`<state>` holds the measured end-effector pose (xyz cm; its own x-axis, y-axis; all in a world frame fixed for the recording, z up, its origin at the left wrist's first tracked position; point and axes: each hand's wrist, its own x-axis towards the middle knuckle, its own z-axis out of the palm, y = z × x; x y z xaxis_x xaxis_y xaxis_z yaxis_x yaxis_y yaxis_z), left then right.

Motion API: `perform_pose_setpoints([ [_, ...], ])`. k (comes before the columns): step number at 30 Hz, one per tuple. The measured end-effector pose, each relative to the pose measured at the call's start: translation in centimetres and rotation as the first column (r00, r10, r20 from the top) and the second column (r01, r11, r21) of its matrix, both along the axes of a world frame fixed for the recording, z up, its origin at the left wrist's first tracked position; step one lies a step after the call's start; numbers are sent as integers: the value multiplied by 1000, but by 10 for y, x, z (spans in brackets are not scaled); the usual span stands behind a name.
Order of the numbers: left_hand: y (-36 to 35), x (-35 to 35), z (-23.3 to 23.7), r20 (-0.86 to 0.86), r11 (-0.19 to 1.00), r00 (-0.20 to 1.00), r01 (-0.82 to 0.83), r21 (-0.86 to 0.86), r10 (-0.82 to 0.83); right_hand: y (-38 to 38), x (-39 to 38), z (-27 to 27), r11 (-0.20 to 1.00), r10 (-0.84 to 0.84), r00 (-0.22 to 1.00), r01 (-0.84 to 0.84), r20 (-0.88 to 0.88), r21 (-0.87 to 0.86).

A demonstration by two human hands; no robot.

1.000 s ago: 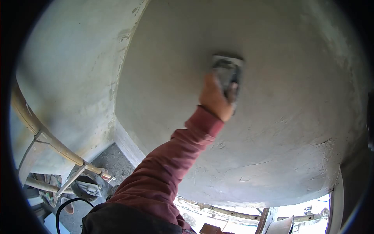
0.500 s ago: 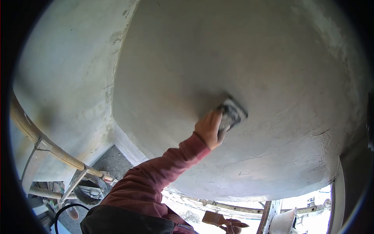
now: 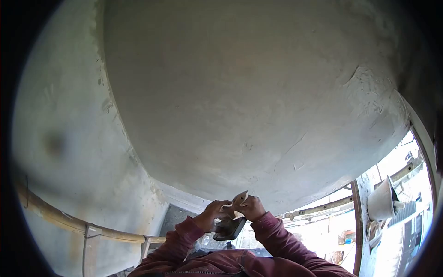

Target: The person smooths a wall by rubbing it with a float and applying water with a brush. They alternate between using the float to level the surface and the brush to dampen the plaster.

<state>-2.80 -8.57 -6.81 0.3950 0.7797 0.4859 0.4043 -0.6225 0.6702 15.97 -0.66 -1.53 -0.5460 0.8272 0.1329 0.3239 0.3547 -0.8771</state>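
Both hands are together low in the view, close in front of the chest. My left hand [image 3: 213, 215] is closed round a plastering float [image 3: 230, 229], whose dark flat plate hangs tilted below the fingers. In my right hand [image 3: 252, 207] is a paintbrush, gripped right beside the float. The brush's pale wooden handle [image 3: 241, 198], with a hole near its tip, points up between the hands; its bristles are largely hidden by the hands and float. Beyond them rises the grey plastered surface [image 3: 221, 101], smooth for the most part, with rough ridges at the right.
A second plastered wall [image 3: 60, 106] meets the grey surface at the left. A bamboo pole [image 3: 60, 216] on wooden supports runs along the lower left. At the right, a white bucket [image 3: 380, 203] hangs beside an upright post [image 3: 359, 231], with a bright opening behind.
My left hand has come down off the plastered surface with the float, to beside my right hand. The brush has turned handle-up in my right hand, and the view has shifted.
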Motion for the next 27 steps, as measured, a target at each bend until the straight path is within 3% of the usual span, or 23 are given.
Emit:
perform_pose_setpoints([
  [1,0,-3,-1,-27,1000,999,28,-9,-29,1,-11,1,998,50,991,-46,125,-36],
  [2,-1,-5,-4,120,959,988,121,-256,-92,-1,-21,0,993,108,963,-90,246,-81],
  [3,-4,-5,-2,272,851,957,227,-474,-104,-8,-31,3,994,87,971,-68,224,-87],
  [4,-14,0,1,641,593,734,419,-688,224,-16,-42,8,993,118,944,-116,308,-26],
  [5,-22,-3,9,625,587,750,413,-697,215,-21,-50,13,985,145,908,-172,392,34],
  [6,-28,-9,17,363,746,930,201,-634,57,-25,-55,13,983,156,891,-183,427,23],
  [7,-35,-16,23,26,884,999,32,-466,-23,-28,-58,7,982,157,899,-186,410,31],
  [9,-48,-15,16,60,932,994,-60,-357,87,-32,-57,-3,952,289,900,-305,327,-3],
  [12,-55,-23,-36,323,808,900,-52,-586,292,-53,-53,20,894,420,796,-446,436,-47],
  [13,-59,-28,-48,321,806,897,-63,-589,305,-56,-54,24,888,432,791,-458,434,-49],
  [15,-71,-26,-10,-105,917,964,-265,-298,244,-64,-56,28,835,485,613,-536,624,-123],
  [17,-79,-25,-18,-148,906,955,-292,-308,257,-64,-61,16,818,469,560,-568,683,-96],
  [19,-81,-23,7,-169,910,957,-280,-305,238,-68,-61,10,817,278,568,-564,774,120],
  [21,-84,-18,13,-183,867,956,-287,-408,230,-68,-55,18,837,293,590,-538,752,96],
  [23,-82,-24,-8,-70,897,967,-253,-362,245,-67,-37,15,878,268,735,-453,623,156],
  [24,-87,-24,16,-47,859,940,-328,-393,338,-66,-21,15,945,211,801,-314,560,94],
  [25,-84,-31,11,71,847,901,-373,-379,428,-65,1,16,985,138,856,-172,499,21],
  [27,-80,-51,12,212,793,775,-524,-310,595,-64,47,-2,977,-121,938,171,325,-130],
])
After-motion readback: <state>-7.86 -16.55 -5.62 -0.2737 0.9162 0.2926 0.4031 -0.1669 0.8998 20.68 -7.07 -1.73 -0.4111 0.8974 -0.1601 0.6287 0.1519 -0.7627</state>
